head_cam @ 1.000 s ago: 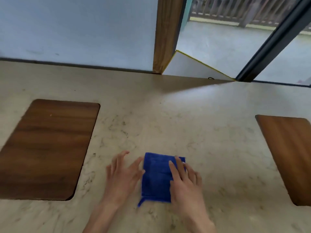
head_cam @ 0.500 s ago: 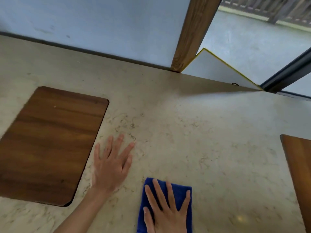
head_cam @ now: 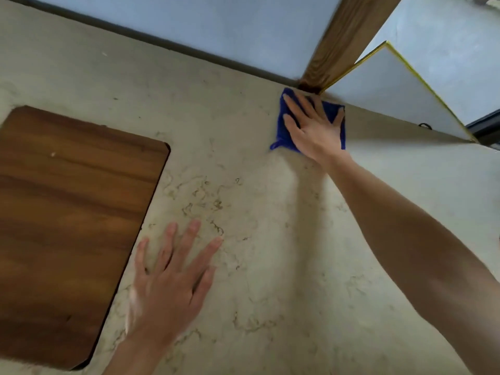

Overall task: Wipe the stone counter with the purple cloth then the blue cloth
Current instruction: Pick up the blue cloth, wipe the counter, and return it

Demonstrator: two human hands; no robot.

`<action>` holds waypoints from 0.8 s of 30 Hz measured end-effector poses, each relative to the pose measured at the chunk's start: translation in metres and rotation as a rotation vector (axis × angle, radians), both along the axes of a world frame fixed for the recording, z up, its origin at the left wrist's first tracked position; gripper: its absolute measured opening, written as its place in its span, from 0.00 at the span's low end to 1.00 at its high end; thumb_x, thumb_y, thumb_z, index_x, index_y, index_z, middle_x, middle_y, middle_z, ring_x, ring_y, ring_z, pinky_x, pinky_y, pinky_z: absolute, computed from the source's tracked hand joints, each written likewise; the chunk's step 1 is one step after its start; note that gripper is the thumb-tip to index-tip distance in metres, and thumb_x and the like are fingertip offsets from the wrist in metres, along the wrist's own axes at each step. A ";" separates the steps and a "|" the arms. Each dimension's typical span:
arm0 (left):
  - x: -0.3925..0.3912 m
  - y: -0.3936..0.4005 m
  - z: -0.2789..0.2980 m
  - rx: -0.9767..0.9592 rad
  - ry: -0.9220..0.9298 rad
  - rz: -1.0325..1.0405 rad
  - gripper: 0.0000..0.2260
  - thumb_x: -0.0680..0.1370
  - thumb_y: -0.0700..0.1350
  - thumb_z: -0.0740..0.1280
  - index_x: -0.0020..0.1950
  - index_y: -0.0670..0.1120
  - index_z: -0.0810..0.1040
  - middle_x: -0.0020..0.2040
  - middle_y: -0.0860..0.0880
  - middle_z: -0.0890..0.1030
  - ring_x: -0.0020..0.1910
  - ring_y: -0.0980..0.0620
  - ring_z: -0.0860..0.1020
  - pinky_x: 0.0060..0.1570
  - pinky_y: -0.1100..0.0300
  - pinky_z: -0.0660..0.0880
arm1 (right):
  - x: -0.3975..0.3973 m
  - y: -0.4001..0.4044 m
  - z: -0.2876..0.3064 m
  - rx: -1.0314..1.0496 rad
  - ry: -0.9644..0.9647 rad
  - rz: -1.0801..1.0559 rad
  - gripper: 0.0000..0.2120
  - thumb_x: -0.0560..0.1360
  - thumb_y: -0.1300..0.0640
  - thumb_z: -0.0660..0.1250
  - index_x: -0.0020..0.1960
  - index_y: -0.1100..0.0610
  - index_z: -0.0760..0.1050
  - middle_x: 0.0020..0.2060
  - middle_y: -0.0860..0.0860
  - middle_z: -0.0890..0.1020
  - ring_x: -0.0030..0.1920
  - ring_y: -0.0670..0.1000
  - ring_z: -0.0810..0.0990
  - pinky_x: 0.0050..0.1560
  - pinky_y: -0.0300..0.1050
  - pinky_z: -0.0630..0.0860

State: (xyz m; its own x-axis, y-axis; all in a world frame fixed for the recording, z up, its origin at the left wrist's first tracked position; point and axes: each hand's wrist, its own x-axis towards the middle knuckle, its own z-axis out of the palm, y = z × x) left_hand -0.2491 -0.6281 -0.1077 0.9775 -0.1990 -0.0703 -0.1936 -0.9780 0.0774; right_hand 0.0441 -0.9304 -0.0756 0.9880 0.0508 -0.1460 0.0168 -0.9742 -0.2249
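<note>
The folded blue cloth (head_cam: 282,131) lies flat at the far edge of the beige veined stone counter (head_cam: 257,201), just below the wooden post. My right hand (head_cam: 311,125) is stretched out far and presses flat on top of the cloth, fingers spread, covering most of it. My left hand (head_cam: 170,277) rests palm down on the bare counter near me, fingers apart, holding nothing. No purple cloth is in view.
A dark wooden board (head_cam: 70,223) is set into the counter at the left. A wooden post (head_cam: 341,44) and a pale blue wall (head_cam: 203,23) bound the far edge. A white, yellow-edged panel (head_cam: 392,96) lies behind the counter at the right.
My right hand has slid the blue cloth from the near edge of the counter across to the far edge by the post. My left hand has stayed flat on the counter.
</note>
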 end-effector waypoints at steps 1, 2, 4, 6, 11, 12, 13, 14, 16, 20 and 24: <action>0.001 0.000 0.000 -0.003 -0.018 0.000 0.24 0.81 0.63 0.48 0.79 0.69 0.54 0.84 0.56 0.52 0.83 0.47 0.55 0.78 0.36 0.50 | 0.007 -0.003 -0.003 0.001 -0.010 0.000 0.26 0.79 0.35 0.40 0.77 0.31 0.48 0.81 0.36 0.52 0.82 0.48 0.47 0.72 0.79 0.36; 0.003 0.000 0.000 -0.006 -0.026 0.005 0.24 0.81 0.63 0.49 0.79 0.68 0.54 0.84 0.56 0.52 0.82 0.47 0.55 0.78 0.36 0.49 | 0.009 -0.002 -0.004 0.003 -0.015 0.004 0.26 0.79 0.35 0.40 0.77 0.31 0.48 0.81 0.36 0.52 0.82 0.48 0.46 0.72 0.79 0.35; 0.003 -0.003 0.002 -0.006 -0.019 0.007 0.24 0.82 0.63 0.48 0.79 0.68 0.54 0.84 0.56 0.52 0.82 0.47 0.56 0.77 0.36 0.50 | -0.006 0.006 -0.003 0.010 -0.023 0.006 0.26 0.79 0.35 0.40 0.78 0.32 0.48 0.81 0.36 0.52 0.82 0.49 0.47 0.72 0.79 0.36; 0.001 -0.003 0.003 -0.016 -0.017 0.007 0.24 0.82 0.63 0.47 0.79 0.69 0.52 0.84 0.56 0.51 0.82 0.47 0.57 0.77 0.36 0.50 | -0.042 0.009 -0.001 0.000 -0.051 0.004 0.26 0.80 0.37 0.41 0.78 0.34 0.49 0.81 0.37 0.53 0.82 0.50 0.48 0.72 0.80 0.38; 0.001 -0.003 0.008 -0.017 0.007 0.038 0.24 0.82 0.63 0.45 0.79 0.69 0.51 0.84 0.57 0.53 0.81 0.48 0.57 0.77 0.37 0.52 | -0.248 0.021 -0.002 -0.103 -0.128 0.095 0.26 0.82 0.40 0.47 0.80 0.37 0.50 0.81 0.39 0.54 0.82 0.52 0.51 0.72 0.80 0.48; 0.002 -0.003 0.009 -0.012 0.014 0.044 0.24 0.82 0.63 0.45 0.79 0.69 0.50 0.84 0.57 0.53 0.81 0.48 0.57 0.77 0.37 0.51 | -0.300 0.023 -0.004 -0.107 -0.124 0.108 0.26 0.82 0.40 0.49 0.80 0.37 0.51 0.81 0.39 0.55 0.82 0.52 0.52 0.71 0.80 0.50; 0.002 -0.003 0.010 -0.009 0.023 0.045 0.24 0.82 0.63 0.45 0.79 0.70 0.49 0.84 0.57 0.52 0.82 0.49 0.56 0.77 0.37 0.51 | -0.351 0.022 -0.007 -0.125 -0.113 0.126 0.27 0.81 0.40 0.51 0.80 0.38 0.53 0.81 0.40 0.55 0.82 0.53 0.52 0.70 0.81 0.51; 0.001 -0.003 0.010 -0.010 0.026 0.043 0.23 0.82 0.63 0.44 0.79 0.70 0.49 0.84 0.58 0.51 0.82 0.49 0.55 0.77 0.38 0.49 | -0.397 0.020 -0.009 -0.172 -0.097 0.161 0.28 0.80 0.39 0.54 0.79 0.37 0.54 0.81 0.40 0.55 0.82 0.54 0.52 0.69 0.82 0.53; -0.003 -0.003 0.009 -0.008 0.009 0.039 0.24 0.82 0.63 0.45 0.79 0.69 0.49 0.84 0.58 0.49 0.82 0.50 0.53 0.78 0.39 0.48 | -0.456 0.018 -0.011 -0.258 -0.049 0.252 0.30 0.78 0.36 0.55 0.78 0.36 0.55 0.82 0.40 0.52 0.82 0.55 0.48 0.66 0.83 0.55; -0.002 -0.004 0.006 0.047 -0.009 0.047 0.24 0.82 0.63 0.46 0.79 0.69 0.49 0.84 0.58 0.48 0.82 0.50 0.53 0.78 0.39 0.48 | -0.462 0.009 0.000 -0.241 0.045 0.259 0.28 0.78 0.33 0.52 0.77 0.32 0.56 0.81 0.38 0.51 0.82 0.51 0.46 0.67 0.80 0.53; -0.003 -0.005 -0.001 0.084 -0.028 0.038 0.25 0.81 0.63 0.46 0.79 0.68 0.51 0.84 0.57 0.49 0.82 0.49 0.52 0.78 0.39 0.47 | -0.347 -0.017 0.005 -0.137 0.010 0.107 0.25 0.81 0.37 0.50 0.78 0.33 0.55 0.80 0.38 0.57 0.81 0.50 0.57 0.72 0.78 0.53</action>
